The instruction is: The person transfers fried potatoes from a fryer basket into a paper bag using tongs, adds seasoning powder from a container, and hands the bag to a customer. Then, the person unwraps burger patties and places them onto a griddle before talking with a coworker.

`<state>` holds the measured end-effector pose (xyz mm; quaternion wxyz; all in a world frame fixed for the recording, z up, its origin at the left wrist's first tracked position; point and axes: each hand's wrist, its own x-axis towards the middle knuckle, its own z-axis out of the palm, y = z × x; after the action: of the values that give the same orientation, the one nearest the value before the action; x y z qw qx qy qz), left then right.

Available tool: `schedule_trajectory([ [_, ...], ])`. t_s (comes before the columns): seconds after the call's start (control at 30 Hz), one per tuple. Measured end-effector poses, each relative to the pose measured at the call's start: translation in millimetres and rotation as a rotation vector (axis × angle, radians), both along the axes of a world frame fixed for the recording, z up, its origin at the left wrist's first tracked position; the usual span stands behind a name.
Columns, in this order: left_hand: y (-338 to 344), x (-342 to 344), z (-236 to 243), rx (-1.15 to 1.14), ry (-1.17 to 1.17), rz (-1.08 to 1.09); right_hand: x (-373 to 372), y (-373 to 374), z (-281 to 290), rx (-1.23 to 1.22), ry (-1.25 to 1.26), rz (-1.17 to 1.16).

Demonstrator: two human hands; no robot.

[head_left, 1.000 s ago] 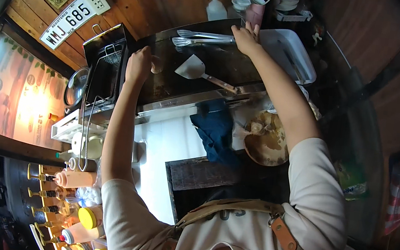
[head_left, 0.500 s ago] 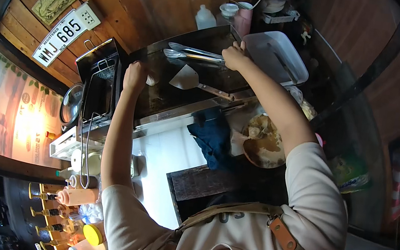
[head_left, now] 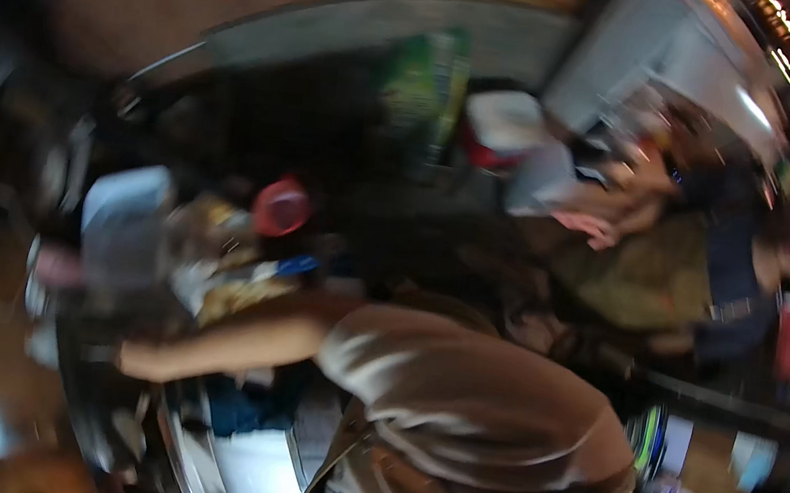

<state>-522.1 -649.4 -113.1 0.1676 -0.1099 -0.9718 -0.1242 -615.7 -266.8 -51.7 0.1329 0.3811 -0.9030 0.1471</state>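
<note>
Strong motion blur covers the whole view. My right hand (head_left: 144,359) reaches to the left over the dark griddle (head_left: 81,395); its fingers are smeared, and a pale gleam lies beside them. A pale spatula blade (head_left: 131,433) rests on the griddle below this hand. Near the lower edge, a small skin-coloured blur (head_left: 127,478) may be part of my left hand, but its fingers cannot be made out. Just beyond my right hand stands a clear plastic tub (head_left: 125,226). Blurred packets (head_left: 220,288) lie beside my right forearm.
A red-pink container (head_left: 281,207) stands beyond the packets. Dark blue cloth (head_left: 244,408) hangs by a white surface (head_left: 260,473). At the right is another person (head_left: 651,270), hands near a pale bag (head_left: 539,178). A white-topped red box (head_left: 504,121) and green package (head_left: 420,95) stand farther off.
My view has swung sharply to the right, shifting the griddle and tub to the left side. Another person has come into view. My left arm has mostly left the picture.
</note>
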Motion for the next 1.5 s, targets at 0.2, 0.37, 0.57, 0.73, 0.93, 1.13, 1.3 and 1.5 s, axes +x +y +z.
schedule_trajectory([
  [0.2, 290, 23, 46, 0.208, -0.081, -0.248, 31, 24, 31, 0.178, 0.075, -0.068],
  [0.37, 385, 21, 45, 0.278, -0.211, -0.452, 35, 20, 21, -0.015, 0.158, -0.109],
  [0.57, 430, 22, 32, 0.338, -0.315, -0.573, 84, 89, 29, -0.701, 0.298, 0.282],
  [0.73, 460, 32, 29, 0.341, -0.372, -0.671, 125, 158, 21, -0.638, -0.066, 0.432],
  [0.93, 480, 47, 29, 0.342, -0.416, -0.738, 190, 232, 3, -0.703, -0.326, 0.327],
  [1.13, 496, 54, 28, 0.336, -0.445, -0.769, 248, 306, -26, -0.792, -0.471, 0.022],
  [1.3, 506, 59, 30, 0.333, -0.462, -0.802, 309, 370, -41, -0.81, -0.531, -0.376],
  [1.5, 519, 70, 29, 0.331, -0.473, -0.825, 359, 415, -42, -0.768, -0.579, -0.75],
])
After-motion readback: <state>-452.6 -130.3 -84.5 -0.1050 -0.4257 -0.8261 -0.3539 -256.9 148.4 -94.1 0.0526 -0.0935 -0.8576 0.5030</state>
